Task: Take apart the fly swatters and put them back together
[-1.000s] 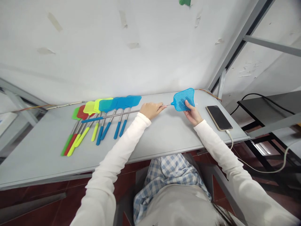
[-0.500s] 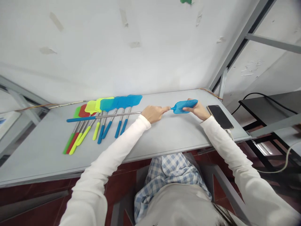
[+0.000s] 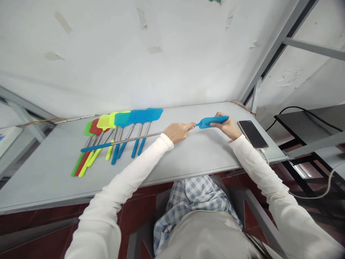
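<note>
A blue fly swatter (image 3: 206,122) with a long extended metal rod is held between both hands above the grey table. My left hand (image 3: 178,132) is closed round the rod near the neck, its index finger and thumb pinching just below the head. My right hand (image 3: 228,126) grips the perforated head at its far end, thumb on the near face. The blue handle of this swatter reaches left across several other fly swatters (image 3: 126,118), which lie side by side in blue, yellow, red and green. Part of the rod is hidden under my left hand.
A smartphone (image 3: 252,134) with a white cable (image 3: 264,155) lies right of my right hand. The grey table (image 3: 188,158) backs onto a white wall (image 3: 172,72). Grey metal frame posts (image 3: 257,90) rise at the right, beside a dark stool or small table (image 3: 309,124).
The held swatter has turned about its rod, so its head now shows more edge-on. Its handle end has dropped lower and nearer. Both hands keep their grip in nearly the same place.
</note>
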A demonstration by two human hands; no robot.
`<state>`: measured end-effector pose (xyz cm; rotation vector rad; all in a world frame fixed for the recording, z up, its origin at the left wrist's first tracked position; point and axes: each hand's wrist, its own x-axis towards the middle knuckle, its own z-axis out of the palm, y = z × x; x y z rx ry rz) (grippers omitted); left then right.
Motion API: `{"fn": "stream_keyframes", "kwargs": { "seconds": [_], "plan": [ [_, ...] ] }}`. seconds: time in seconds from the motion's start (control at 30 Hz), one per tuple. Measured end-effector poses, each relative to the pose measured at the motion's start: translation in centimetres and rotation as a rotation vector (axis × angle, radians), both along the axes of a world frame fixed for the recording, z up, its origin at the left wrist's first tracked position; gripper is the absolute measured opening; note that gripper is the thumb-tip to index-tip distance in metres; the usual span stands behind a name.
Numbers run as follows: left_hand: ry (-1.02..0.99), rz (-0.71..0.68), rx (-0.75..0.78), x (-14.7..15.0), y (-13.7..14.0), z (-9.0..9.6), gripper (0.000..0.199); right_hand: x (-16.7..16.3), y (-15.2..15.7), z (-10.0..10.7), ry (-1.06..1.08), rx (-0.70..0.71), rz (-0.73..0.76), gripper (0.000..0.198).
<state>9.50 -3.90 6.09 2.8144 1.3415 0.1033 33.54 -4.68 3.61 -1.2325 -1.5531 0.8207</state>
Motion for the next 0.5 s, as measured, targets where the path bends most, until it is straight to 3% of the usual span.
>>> {"fn": "stream_keyframes", "kwargs": {
  "seconds": [0.3, 0.5],
  "plan": [
    [-0.054, -0.031, -0.048, 0.0, 0.3, 0.0, 0.041, 0.0, -0.2, 0.3, -0.041, 0.021, 0.051, 0.037],
    [-0.080, -0.030, -0.158, -1.7, 1.1, 0.4, 0.040, 3.4, 0.4, 0.2, -0.071, 0.036, -0.009, 0.040]
  ]
}}
